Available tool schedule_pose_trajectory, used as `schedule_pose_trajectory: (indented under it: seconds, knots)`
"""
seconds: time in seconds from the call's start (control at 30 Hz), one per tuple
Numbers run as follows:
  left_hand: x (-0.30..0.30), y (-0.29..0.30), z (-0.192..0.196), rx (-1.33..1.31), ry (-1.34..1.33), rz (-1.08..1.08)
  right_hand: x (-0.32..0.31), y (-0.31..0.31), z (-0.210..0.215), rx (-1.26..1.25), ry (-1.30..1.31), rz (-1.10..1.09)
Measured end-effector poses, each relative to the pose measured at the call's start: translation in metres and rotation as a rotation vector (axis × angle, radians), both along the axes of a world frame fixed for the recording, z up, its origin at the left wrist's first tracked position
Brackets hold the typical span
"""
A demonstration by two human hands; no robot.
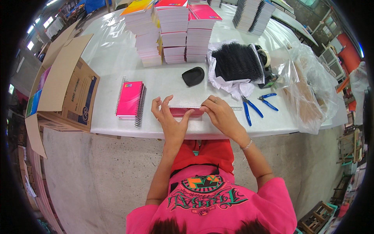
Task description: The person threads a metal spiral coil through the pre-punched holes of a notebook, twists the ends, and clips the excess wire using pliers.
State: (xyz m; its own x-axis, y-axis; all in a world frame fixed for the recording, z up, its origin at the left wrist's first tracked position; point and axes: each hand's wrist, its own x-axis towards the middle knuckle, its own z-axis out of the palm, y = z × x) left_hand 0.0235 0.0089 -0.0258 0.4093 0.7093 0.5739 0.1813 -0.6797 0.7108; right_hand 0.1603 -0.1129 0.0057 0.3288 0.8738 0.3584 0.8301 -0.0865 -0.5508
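Note:
A dark red notebook (180, 112) stands on its edge near the table's front, with a row of binding holes or wire along its top. My left hand (171, 124) grips its left part, thumb across the near face and the other fingers curled up behind. With fingertips pinched at the notebook's upper right corner, my right hand (223, 115) holds the binding edge. A thin spiral wire (237, 109) sticks out to the right beyond that hand. Left of my hands lies a small pile of pink spiral notebooks (130, 97).
Tall notebook stacks (175, 35) stand at the back. Black spiral wires (237, 62) lie on white cloth beside a tape dispenser (269, 72). Two blue pliers (252, 107) (269, 101) and clear plastic (311, 89) are at right, a black pad (193, 76) ahead, an open carton (74, 93) at left.

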Motion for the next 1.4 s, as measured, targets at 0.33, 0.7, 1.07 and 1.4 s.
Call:
schedule_pose_trajectory:
  seconds: [0.33,0.7,1.07,1.4]
  knots:
    - [-0.004,0.025,-0.012,-0.164,0.078,-0.272,0.089,0.09,-0.024,-0.057,-0.046,-0.028]
    - [-0.017,0.053,-0.014,-0.17,0.078,-0.414,0.077,0.063,-0.033,-0.151,-0.016,0.175]
    - [-0.01,0.051,-0.023,-0.169,0.04,-0.42,0.077,0.011,-0.034,0.039,0.985,0.258]
    - [-0.008,0.049,-0.031,-0.198,0.016,-0.454,0.071,-0.016,-0.002,-0.126,1.117,0.647]
